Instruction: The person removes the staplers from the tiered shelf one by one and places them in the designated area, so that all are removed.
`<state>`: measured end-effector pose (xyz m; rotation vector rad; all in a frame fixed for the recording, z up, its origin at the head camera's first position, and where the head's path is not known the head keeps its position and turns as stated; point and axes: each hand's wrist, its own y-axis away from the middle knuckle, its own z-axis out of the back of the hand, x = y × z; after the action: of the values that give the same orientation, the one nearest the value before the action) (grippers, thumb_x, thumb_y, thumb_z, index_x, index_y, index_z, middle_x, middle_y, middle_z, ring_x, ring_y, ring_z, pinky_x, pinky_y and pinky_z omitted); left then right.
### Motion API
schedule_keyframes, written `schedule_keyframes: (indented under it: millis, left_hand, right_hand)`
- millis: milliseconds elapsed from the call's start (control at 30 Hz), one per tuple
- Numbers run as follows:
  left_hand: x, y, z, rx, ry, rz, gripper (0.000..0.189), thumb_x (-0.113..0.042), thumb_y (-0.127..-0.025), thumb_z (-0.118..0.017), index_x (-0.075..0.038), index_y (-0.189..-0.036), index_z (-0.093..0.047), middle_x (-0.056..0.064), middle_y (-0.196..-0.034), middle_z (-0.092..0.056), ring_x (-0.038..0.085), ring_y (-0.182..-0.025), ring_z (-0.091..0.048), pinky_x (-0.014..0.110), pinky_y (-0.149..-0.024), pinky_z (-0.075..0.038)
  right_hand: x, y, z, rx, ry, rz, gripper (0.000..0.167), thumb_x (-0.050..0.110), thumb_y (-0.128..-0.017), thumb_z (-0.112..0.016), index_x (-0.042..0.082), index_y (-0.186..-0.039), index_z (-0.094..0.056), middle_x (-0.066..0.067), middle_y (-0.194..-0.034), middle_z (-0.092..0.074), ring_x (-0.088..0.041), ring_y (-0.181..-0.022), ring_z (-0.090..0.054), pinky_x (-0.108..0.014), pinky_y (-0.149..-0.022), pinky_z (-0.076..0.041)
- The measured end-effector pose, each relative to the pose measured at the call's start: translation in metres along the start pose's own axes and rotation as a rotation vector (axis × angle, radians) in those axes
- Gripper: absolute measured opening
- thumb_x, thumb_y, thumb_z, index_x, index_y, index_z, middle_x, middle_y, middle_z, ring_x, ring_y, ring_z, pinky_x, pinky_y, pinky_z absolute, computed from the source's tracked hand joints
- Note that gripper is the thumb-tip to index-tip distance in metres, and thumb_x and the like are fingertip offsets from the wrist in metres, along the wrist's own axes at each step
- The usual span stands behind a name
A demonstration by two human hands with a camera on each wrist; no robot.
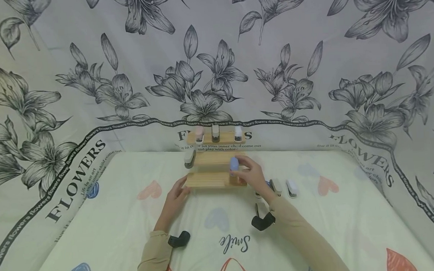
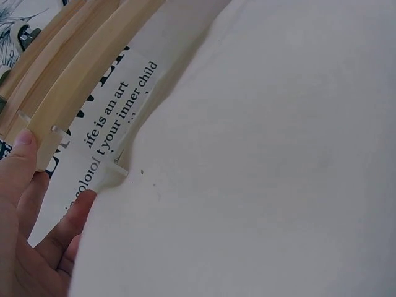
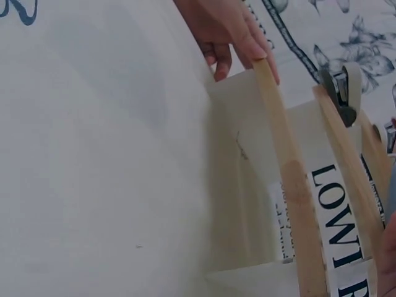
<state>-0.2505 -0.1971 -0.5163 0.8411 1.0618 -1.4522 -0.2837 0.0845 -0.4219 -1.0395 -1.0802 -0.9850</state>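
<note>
A three-tier wooden shelf (image 1: 213,179) with clear side supports stands at the back of the table. My left hand (image 1: 176,196) grips the left end of its lowest board, thumb on top and fingers below. My right hand (image 1: 253,175) holds a small blue stapler (image 1: 234,164) upright between thumb and fingers, in front of the right part of the middle and lowest boards. A grey-white stapler (image 1: 190,159) stands on the middle board's left end. On the top board are a pink stapler (image 1: 200,134), a grey one (image 1: 215,133) and a white one (image 1: 238,133).
Right of the shelf, a beige stapler (image 1: 275,187) and a white stapler (image 1: 292,188) stand on the table, with something blue partly hidden behind my right forearm. A printed cloth (image 1: 217,241) covers the table. A flower-patterned curtain (image 1: 288,21) hangs behind the shelf.
</note>
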Motion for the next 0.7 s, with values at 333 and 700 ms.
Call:
schedule_keyframes:
  millis: [333,700]
  left_hand:
    - [0.0,0.001,0.001,-0.004,0.01,-0.014,0.052,-0.042,-0.088,-0.052,-0.022,-0.134,-0.038,0.002,-0.138,-0.036,0.021,-0.095,-0.056,0.043,-0.086,-0.041]
    - [0.0,-0.001,-0.001,-0.002,0.005,0.005,0.054,-0.045,-0.087,-0.052,-0.023,-0.134,-0.038,0.0,-0.137,-0.037,0.02,-0.095,-0.056,0.042,-0.086,-0.041]
  right_hand:
    - [0.005,0.028,0.014,-0.001,0.003,0.059,0.057,-0.001,-0.076,-0.069,-0.003,-0.127,-0.044,-0.022,-0.127,-0.045,-0.013,-0.042,-0.046,-0.021,-0.04,-0.039]
    - [0.003,0.054,0.041,0.004,0.007,0.057,0.057,-0.007,-0.075,-0.067,-0.003,-0.127,-0.044,-0.025,-0.129,-0.041,-0.014,-0.045,-0.046,-0.024,-0.042,-0.04]
